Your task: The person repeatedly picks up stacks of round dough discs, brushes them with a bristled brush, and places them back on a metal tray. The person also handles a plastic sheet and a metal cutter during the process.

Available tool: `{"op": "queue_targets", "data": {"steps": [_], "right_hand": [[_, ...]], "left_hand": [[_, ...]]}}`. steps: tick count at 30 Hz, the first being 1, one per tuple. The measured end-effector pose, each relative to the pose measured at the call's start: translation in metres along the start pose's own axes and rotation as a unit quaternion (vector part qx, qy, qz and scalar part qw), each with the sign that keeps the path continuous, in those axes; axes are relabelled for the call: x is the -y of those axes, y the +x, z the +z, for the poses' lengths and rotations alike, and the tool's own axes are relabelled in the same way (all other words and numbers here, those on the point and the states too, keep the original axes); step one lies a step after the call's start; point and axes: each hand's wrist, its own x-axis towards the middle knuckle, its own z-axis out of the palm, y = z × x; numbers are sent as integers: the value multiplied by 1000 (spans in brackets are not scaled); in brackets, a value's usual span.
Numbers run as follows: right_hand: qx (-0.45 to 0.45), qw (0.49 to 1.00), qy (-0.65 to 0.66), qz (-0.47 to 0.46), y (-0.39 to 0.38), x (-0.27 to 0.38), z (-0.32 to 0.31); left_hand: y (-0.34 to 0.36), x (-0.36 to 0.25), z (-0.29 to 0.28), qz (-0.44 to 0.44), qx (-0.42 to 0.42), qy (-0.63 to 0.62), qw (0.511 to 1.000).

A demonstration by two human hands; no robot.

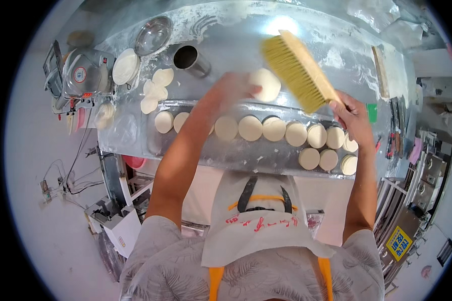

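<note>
My right hand (pixel 354 114) is closed round the handle end of a wooden bench brush (pixel 306 70) with yellowish bristles. The brush is raised over the steel table, its bristles facing left. My left hand (pixel 238 89), smeared by motion, reaches to a pale round dough wrapper (pixel 265 85), its thumb over the wrapper's left edge. The other fingers are blurred. Between my forearms and the brush runs a row of round dough wrappers (pixel 250 128), several of them in stacks. A shorter row of dough stacks (pixel 328 159) sits nearer me at the right.
A metal cup (pixel 192 61), a steel bowl (pixel 154 36) and loose dough rounds (pixel 154 94) stand at the left, beside a white stack of rounds (pixel 126 66) and a machine (pixel 85 72). A wooden strip (pixel 380 72) and dark-handled tools (pixel 396 125) lie at the right edge.
</note>
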Motion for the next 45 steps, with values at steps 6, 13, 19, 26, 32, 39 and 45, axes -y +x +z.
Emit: {"op": "queue_targets", "data": {"steps": [6, 13, 19, 26, 32, 39, 45], "right_hand": [[-78, 996, -19, -36, 9, -35, 11], [-149, 986, -60, -40, 16, -52, 12], [-26, 999, 10, -46, 29, -53, 17], [-41, 991, 121, 47, 113, -88, 40], [-11, 989, 134, 67, 174, -130, 96], [-273, 941, -155, -126, 157, -125, 111], [255, 795, 547, 68, 26, 4, 113]], "left_hand": [[-6, 0, 17, 48, -11, -200, 979], [-13, -3, 14, 34, -9, -199, 979], [-21, -9, 14, 21, 4, -90, 996], [-29, -8, 12, 69, 2, -188, 980], [-50, -21, 37, 66, -99, -70, 990], [-84, -59, 82, 185, -164, 285, 926], [-99, -55, 89, 365, -134, 399, 831]]}}
